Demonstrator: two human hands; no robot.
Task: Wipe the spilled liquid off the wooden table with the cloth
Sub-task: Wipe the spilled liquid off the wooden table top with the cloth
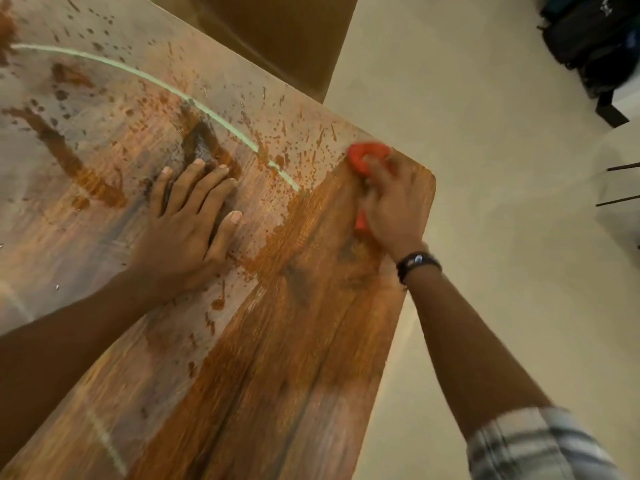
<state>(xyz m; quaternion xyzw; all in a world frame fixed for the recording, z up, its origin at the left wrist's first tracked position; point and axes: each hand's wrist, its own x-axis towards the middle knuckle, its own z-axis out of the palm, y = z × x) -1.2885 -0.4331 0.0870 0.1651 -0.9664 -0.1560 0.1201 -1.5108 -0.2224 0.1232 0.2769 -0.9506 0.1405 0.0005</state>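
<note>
Wooden table (284,341) is seen spattered with brown spilled liquid (86,178), thickest at centre-left. Near the far right corner the red cloth (367,154) is pressed down under the right hand (391,206), fingers apparently curled round it, though blurred. The left hand (187,223) is laid flat, fingers straight, likely to brace the body during wiping.

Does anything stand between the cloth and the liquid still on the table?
Nothing blocks the nearest splashes beside the cloth in the right hand. Further left, the left hand lies flat on the table, covering part of the spill.
</note>
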